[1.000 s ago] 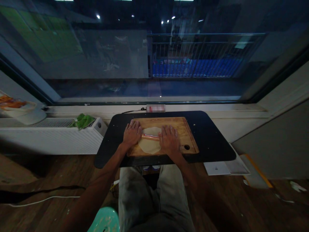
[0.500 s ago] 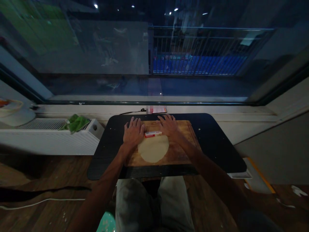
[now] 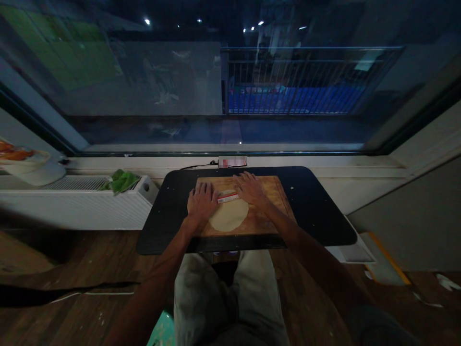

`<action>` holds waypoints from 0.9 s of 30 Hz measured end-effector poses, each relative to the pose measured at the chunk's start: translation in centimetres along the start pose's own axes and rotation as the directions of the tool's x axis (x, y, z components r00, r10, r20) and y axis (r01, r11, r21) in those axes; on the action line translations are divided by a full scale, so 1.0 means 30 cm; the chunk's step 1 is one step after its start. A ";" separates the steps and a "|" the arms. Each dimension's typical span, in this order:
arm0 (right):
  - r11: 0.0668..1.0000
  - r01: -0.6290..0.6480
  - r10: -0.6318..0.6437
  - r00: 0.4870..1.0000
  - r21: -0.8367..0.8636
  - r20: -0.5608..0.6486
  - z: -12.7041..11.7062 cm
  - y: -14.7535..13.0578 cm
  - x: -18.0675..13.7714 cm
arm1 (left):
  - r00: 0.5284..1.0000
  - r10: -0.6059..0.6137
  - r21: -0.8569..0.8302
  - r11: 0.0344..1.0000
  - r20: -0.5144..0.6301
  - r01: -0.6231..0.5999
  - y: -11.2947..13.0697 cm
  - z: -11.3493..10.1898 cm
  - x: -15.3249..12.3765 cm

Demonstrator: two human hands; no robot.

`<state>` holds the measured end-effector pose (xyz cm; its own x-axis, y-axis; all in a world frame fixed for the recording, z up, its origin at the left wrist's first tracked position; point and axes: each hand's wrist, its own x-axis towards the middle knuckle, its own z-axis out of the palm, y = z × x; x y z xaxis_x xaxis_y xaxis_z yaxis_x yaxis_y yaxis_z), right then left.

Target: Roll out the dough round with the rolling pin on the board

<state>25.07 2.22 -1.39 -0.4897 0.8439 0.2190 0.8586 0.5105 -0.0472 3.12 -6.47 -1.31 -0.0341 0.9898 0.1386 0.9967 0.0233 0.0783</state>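
A thin round sheet of pale dough [image 3: 229, 217] lies on a wooden cutting board [image 3: 271, 223]. Across its far edge rests a rolling pin [image 3: 228, 197] with a red and white printed label, slightly tilted. My left hand [image 3: 203, 202] lies palm down over the pin's left end, fingers pointing away from me. Over the right end is my right hand [image 3: 249, 188], fingers stretched and spread. Both palms hide the pin's ends; neither hand wraps round it.
The board sits on a black table [image 3: 319, 211] with rounded corners. Behind it, a phone-like object [image 3: 236, 163] with a cord lies on the windowsill. A green cloth [image 3: 122, 181] lies on the radiator [image 3: 108, 206], near a white bucket [image 3: 38, 168] at left.
The pin has turned: its red label band now faces up along the far side. My left fingers look more bent. The whole view has shifted slightly.
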 end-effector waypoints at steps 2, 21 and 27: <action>0.999 -0.031 0.031 0.999 0.008 0.009 -0.001 -0.019 -0.063 | 0.999 0.017 0.002 1.000 -0.028 -0.017 0.005 0.009 -0.036; 0.999 -0.052 0.052 0.998 0.014 -0.036 -0.012 -0.008 0.046 | 0.997 0.000 -0.034 0.999 -0.082 -0.003 -0.022 0.029 0.091; 0.999 0.041 -0.041 0.999 0.006 -0.001 0.026 0.031 0.203 | 0.994 -0.062 -0.052 0.997 -0.095 0.058 -0.026 0.039 0.135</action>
<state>22.77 7.95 -0.85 -0.5242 0.8222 0.2220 0.8369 0.5456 -0.0446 2.28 -2.31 -1.97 -0.1030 0.9685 0.2268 0.9879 0.0729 0.1372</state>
